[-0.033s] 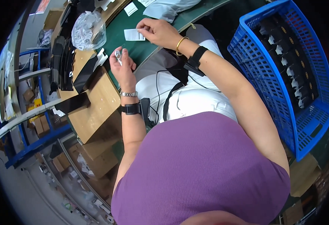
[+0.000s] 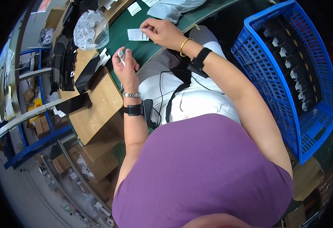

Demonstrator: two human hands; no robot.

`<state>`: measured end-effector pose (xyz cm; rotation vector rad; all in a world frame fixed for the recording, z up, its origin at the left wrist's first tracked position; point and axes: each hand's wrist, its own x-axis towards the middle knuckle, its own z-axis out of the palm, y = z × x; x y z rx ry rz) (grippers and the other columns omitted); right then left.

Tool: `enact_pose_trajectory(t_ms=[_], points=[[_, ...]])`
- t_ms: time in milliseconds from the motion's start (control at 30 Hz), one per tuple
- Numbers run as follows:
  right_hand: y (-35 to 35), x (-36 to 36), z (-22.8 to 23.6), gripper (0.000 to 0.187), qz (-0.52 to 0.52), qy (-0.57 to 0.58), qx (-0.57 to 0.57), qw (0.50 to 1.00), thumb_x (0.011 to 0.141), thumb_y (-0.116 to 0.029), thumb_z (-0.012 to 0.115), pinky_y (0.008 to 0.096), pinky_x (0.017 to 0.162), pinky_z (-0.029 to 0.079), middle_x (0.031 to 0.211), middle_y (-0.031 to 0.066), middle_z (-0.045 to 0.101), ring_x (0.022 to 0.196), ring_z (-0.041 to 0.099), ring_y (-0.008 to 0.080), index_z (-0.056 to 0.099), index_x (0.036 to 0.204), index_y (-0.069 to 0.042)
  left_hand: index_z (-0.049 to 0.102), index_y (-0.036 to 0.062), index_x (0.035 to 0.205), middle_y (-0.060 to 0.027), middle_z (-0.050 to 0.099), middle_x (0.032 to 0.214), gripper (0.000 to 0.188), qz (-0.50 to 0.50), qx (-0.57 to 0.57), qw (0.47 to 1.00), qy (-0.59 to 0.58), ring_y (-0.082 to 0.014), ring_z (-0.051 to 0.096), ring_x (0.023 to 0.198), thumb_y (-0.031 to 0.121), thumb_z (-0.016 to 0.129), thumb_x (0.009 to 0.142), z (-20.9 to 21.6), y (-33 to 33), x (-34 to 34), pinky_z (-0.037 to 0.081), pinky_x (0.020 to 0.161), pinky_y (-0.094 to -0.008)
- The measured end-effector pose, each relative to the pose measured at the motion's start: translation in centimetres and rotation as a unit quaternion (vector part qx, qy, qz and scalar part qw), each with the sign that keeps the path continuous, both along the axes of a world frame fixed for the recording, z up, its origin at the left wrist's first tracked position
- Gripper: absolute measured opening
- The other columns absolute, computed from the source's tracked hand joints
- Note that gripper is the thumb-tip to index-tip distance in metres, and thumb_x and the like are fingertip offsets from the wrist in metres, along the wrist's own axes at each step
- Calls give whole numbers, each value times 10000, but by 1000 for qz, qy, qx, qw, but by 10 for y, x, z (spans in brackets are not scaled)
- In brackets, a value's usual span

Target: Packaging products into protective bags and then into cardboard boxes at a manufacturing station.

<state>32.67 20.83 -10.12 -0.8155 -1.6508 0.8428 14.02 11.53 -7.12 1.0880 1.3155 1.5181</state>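
A blue slotted plastic crate [image 2: 267, 79] at the right contains a row of black cartons [image 2: 305, 76] with white tabs. At the far left, a clear plastic bag [image 2: 91, 29] encloses contents that cannot be identified. The white paper slip [image 2: 135, 34] extends left from the right hand [image 2: 166, 34], over the green worktop [image 2: 141, 48]; thumb and fingers pinch its right end. The left hand [image 2: 126, 70], nearer, has its fingers closed around a small white cord-like item [image 2: 121, 57], which protrudes at the fingertips.
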Motion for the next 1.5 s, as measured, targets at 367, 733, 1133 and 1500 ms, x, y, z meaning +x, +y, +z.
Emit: enact_pose_trajectory(t_ms=[367,733,1133,1500], points=[[-11,-26,8,169,57,45,-48,996,1017,-117,691,226,572,507,798,10,680,612,633,68,686,1155,-20,546,71,1261,40,547,802,298,18,33,999,24,-20,421,572,173,713,1036,2,-16,-21,348,470,-204],[-23,-29,8,164,63,49,-63,995,990,-99,698,225,591,492,814,13,688,639,623,55,713,1134,-22,506,62,1296,19,493,795,237,-63,73,986,-140,-46,401,615,204,487,1107,3,-36,-39,364,492,-212],[-31,-28,8,154,64,50,-60,995,996,-97,677,240,591,480,810,25,694,631,603,68,713,1126,-24,532,45,1359,2,542,874,299,-50,82,995,10,-63,472,659,152,531,1079,5,-45,-29,417,524,-207],[-25,-32,12,165,108,59,-98,988,1035,-67,653,196,649,502,898,-19,684,717,599,33,703,1183,-12,616,26,1318,-18,691,1034,332,-41,56,994,84,-44,618,804,41,709,1000,1,-35,-32,488,596,-188]])
